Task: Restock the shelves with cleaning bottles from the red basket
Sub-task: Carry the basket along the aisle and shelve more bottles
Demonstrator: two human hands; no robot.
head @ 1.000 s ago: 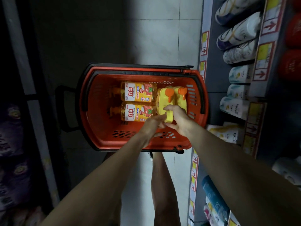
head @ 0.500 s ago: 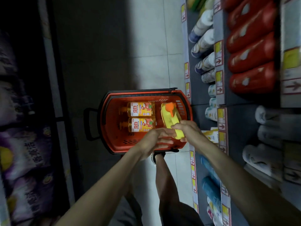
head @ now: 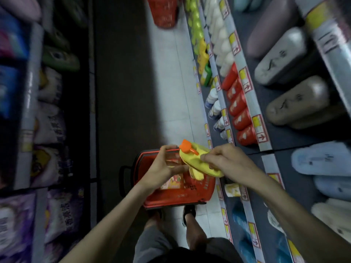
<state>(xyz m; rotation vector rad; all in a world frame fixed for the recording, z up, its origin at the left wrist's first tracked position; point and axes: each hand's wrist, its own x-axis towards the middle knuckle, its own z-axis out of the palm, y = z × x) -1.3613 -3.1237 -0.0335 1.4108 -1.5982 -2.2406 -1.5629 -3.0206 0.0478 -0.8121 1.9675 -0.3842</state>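
1. The task looks partway through. One yellow bottle (head: 193,158) with an orange cap (head: 185,146) is out of the basket (head: 171,201). It is held in the air over the basket's far right corner, near the shelves (head: 281,137) but not yet on one.
2. More is left to do. Labelled bottles (head: 171,184) lie in the basket, partly hidden behind the left hand (head: 163,168). I cannot tell how many.
3. A row of yellow containers (head: 202,54) stands on a low shelf farther down the aisle. I judge that to be the likely spot for this bottle, though blur keeps me from matching them for sure.
4. The right hand (head: 226,162) holds the yellow bottle. Its fingers (head: 209,157) curl down over the bottle's lower body, and this hand seems to bear the weight.
5. The left hand is spread wide with its palm towards the bottle and its thumb up beside the cap. Its fingers (head: 178,168) are only loosely bent and do not wrap anything. The tips look to be touching the bottle's side below the neck, steadying it, but motion blur leaves the contact uncertain.
6. A second yellow shape shows just under the held bottle. I cannot tell whether it is that bottle's handle or another bottle.
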